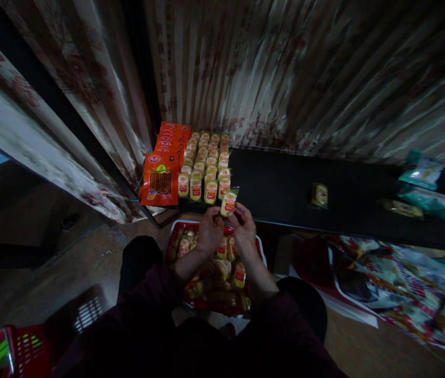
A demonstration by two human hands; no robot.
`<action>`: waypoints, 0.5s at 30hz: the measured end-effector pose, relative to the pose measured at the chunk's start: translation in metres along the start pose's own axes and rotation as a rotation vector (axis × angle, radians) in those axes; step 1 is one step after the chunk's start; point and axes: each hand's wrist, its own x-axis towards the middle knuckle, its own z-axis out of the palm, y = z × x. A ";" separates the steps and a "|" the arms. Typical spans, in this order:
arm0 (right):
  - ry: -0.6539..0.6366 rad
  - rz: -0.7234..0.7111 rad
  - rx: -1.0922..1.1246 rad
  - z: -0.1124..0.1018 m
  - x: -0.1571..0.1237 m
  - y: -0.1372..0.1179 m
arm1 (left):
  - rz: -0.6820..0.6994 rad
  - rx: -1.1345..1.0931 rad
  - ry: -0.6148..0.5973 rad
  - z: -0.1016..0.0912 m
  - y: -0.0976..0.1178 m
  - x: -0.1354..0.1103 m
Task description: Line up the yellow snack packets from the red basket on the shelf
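Both hands hold one small yellow snack packet (229, 202) upright at the front edge of a black shelf (281, 189). My left hand (209, 231) pinches its lower left side; my right hand (243, 227) pinches its lower right. The packet stands just right of several rows of the same yellow packets (207, 163) lined up on the shelf. Left of those rows lies a stack of orange packets (161, 179). Below my hands, between my knees, a red box (174, 231) holds several more loose yellow packets.
A lone yellow packet (319, 195) lies further right on the shelf, with green-white bags (423, 170) at its far right end. Printed bags and sheets (395, 289) cover the floor at right. A red basket (18, 349) sits at lower left. Curtains hang behind the shelf.
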 end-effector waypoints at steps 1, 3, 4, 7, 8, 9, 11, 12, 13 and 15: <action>-0.006 0.006 0.010 0.000 0.000 0.000 | 0.007 0.007 -0.002 0.000 0.000 0.000; -0.014 0.016 0.017 0.001 0.001 0.000 | 0.022 0.018 0.003 0.000 0.001 0.000; -0.014 0.016 0.014 0.001 0.002 0.000 | 0.028 0.019 0.009 0.001 0.001 0.001; -0.013 0.000 0.001 0.002 0.003 0.000 | 0.038 0.015 0.028 0.001 0.002 0.001; -0.012 -0.007 -0.004 0.002 0.004 0.001 | 0.035 0.012 0.030 0.002 0.003 0.001; -0.012 -0.013 -0.010 0.002 0.004 0.001 | 0.028 0.006 0.027 0.002 0.003 0.001; -0.011 -0.021 -0.024 0.001 0.005 0.002 | 0.019 -0.010 0.016 0.002 0.003 0.001; -0.012 -0.025 -0.030 0.001 0.006 0.002 | 0.015 -0.017 0.012 0.002 0.003 0.001; -0.010 -0.029 -0.034 0.000 0.006 0.002 | 0.011 -0.023 0.009 0.002 0.003 0.001; -0.016 -0.031 -0.042 0.000 0.006 0.002 | 0.008 -0.025 0.000 0.002 0.005 0.001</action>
